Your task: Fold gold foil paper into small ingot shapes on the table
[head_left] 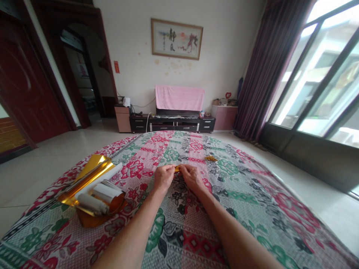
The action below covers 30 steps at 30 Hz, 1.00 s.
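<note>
Both hands meet over the middle of the flowered cloth (196, 224). My left hand (165, 176) pinches one end of a small piece of gold foil paper (177, 169). The other end is gripped by my right hand (192, 175); only a short gold stretch shows between the fingertips. A little beyond my right hand lies a small folded gold foil piece (211, 158). Off to the left rests a heap of gold foil sheets (97, 166), partly rolled, with their white backs showing in places.
The cloth covers a large rounded surface in front of me. Past its far edge stands a low black cabinet (174, 124) with a pink cloth (179, 98) draped above it. A purple curtain (269, 74) and tall windows are on the right, a dark red door (25, 74) on the left.
</note>
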Tool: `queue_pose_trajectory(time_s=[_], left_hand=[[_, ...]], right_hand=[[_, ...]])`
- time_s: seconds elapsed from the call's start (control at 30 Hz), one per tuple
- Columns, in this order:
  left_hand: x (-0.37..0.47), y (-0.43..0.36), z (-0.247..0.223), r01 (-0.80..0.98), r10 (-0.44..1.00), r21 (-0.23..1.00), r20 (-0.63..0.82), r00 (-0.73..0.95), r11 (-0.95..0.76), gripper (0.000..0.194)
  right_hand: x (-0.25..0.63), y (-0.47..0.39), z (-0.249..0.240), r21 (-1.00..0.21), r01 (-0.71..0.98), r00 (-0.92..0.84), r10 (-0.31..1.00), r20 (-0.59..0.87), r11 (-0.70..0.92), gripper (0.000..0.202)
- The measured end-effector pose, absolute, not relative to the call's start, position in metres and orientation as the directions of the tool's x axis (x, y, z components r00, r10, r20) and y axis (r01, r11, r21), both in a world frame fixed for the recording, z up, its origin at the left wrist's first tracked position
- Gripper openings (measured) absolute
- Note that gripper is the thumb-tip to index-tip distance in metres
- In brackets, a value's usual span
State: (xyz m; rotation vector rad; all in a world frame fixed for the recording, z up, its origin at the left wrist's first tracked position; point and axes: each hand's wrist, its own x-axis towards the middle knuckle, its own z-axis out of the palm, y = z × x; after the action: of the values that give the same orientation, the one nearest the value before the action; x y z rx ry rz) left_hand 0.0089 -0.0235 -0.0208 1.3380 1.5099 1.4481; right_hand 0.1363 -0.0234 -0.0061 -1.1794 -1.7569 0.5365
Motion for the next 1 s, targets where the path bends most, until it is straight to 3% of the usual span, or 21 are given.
queue_pose_trajectory(time_s=[0.1, 0.23, 0.4, 0.67, 1.0], left_hand=[[0.010, -0.025, -0.018, 0.201, 0.946, 0.971, 0.179, -0.270, -0.127, 0.025], [0.010, -0.030, -0.010, 0.065, 0.964, 0.997, 0.047, -0.263, -0.031, 0.029], [0.005, -0.032, -0.006, 0.108, 0.971, 0.994, 0.018, -0.240, 0.008, 0.029], [0.006, -0.038, 0.006, -0.136, 0.967, 0.987, -0.120, -0.224, 0.091, 0.026], [0.006, -0.037, 0.009, -0.274, 0.972, 0.959, -0.124, -0.199, 0.066, 0.024]], right_hand=[[0.136, -0.023, -0.006, -0.734, 0.518, -0.104, 0.884, 0.456, 0.439, 0.038], [0.135, -0.024, -0.007, -0.707, 0.543, -0.110, 0.873, 0.475, 0.453, 0.037], [0.133, -0.025, -0.007, -0.750, 0.505, -0.088, 0.890, 0.447, 0.427, 0.034], [0.137, -0.023, -0.004, -0.802, 0.416, -0.140, 0.902, 0.408, 0.428, 0.037], [0.141, -0.020, -0.008, -0.815, 0.358, -0.213, 0.889, 0.404, 0.456, 0.041]])
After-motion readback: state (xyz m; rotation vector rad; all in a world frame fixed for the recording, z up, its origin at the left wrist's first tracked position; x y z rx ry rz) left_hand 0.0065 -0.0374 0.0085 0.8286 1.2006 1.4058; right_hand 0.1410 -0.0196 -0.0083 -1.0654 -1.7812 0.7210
